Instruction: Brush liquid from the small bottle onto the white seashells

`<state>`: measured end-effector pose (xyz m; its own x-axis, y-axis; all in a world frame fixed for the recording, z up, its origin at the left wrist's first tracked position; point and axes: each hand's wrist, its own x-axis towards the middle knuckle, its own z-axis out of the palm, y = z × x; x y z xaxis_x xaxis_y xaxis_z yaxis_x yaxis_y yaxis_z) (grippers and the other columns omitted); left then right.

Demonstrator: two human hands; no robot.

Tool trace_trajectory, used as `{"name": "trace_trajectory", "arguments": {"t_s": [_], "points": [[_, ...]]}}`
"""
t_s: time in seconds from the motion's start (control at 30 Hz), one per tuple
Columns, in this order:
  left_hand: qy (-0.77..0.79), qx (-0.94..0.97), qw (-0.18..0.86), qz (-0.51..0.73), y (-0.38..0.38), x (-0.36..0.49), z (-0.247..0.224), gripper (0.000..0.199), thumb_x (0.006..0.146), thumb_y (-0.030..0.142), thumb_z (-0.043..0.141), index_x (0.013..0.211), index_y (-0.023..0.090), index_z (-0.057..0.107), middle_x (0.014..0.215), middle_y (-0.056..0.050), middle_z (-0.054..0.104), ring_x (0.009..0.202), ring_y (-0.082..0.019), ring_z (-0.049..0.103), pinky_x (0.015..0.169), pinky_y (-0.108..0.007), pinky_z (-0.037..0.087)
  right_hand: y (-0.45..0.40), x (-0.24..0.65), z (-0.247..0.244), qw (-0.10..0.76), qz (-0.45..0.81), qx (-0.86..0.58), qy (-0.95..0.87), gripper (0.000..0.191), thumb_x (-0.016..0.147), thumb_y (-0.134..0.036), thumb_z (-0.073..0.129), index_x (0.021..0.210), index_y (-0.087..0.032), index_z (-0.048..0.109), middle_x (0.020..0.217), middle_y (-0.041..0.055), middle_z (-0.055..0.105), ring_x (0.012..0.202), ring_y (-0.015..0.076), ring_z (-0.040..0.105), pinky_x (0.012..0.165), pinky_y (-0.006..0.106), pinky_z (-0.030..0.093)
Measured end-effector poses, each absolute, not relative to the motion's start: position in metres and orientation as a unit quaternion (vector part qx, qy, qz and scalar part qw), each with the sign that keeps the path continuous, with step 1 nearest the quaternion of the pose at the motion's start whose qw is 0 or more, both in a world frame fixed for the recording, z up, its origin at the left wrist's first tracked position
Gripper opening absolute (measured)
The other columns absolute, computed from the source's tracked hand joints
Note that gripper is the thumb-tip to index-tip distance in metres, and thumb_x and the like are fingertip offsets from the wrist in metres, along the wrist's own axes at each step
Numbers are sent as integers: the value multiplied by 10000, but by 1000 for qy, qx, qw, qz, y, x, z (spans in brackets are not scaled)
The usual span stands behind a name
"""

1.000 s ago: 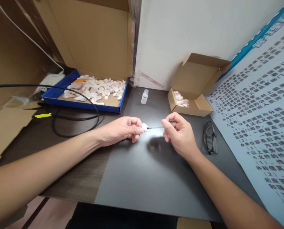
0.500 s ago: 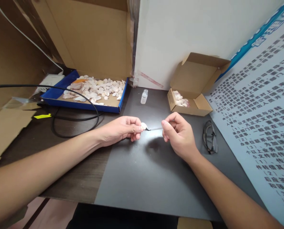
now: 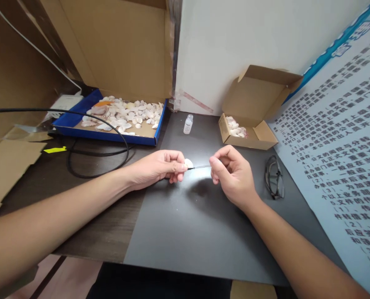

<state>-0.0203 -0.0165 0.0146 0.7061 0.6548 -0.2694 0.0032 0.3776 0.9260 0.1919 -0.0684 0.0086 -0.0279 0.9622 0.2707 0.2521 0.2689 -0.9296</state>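
Note:
Between the thumb and fingers of my left hand (image 3: 164,168) is a white seashell (image 3: 188,162), held by its edge above the grey mat. My right hand (image 3: 231,172) pinches a thin brush (image 3: 200,167) with a dark tip. The brush lies almost level, and its tip meets the shell's lower edge beside my left thumb. Part of the shell is hidden by my fingers, and the far end of the brush is inside my right hand. Just beyond the hands stands a small clear bottle (image 3: 188,124), without a cap, with whitish contents.
A blue-sided tray (image 3: 107,137) of many shells stands at the back left, with a black cable (image 3: 127,145) looping before it. At the back right is an open cardboard box (image 3: 256,143) with several shells. Glasses (image 3: 273,178) lie by the printed sheet (image 3: 337,166).
The brush has turned slightly, so its dark tip now lies straighter against the shell. Both hands keep nearly the same place, and the view has shifted a little.

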Motion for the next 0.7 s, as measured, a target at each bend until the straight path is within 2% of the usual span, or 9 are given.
{"name": "trace_trajectory", "arguments": {"t_s": [0.17,0.37,0.57,0.7], "points": [[324,521,762,208,-17,-21,15,251,782,328,745,733,162,563,627,16,607,586,-87,515,576,-216,361,-68,192,10,487,291,-533,-628,247,894,-397,637,779,-229,497,509,-78,450,442,98,432,467,256,335],[315,519,767,207,-16,-22,13,231,805,308,724,737,161,561,635,19,605,593,-79,513,577,-206,363,-71,193,12,519,299,-501,-625,226,900,-351,619,766,-234,481,513,-77,449,444,99,431,473,262,333],[316,517,770,199,-15,-22,13,218,822,312,708,757,161,564,643,23,591,588,-74,501,570,-203,366,-69,192,11,495,272,-534,-629,206,886,-329,637,768,-228,502,518,-76,439,458,101,430,489,267,338],[320,523,766,194,-15,-22,12,203,828,306,700,781,161,565,656,25,580,596,-74,503,568,-200,369,-69,194,14,526,259,-526,-616,192,897,-294,607,766,-228,483,529,-77,417,456,98,407,482,268,321]]}}
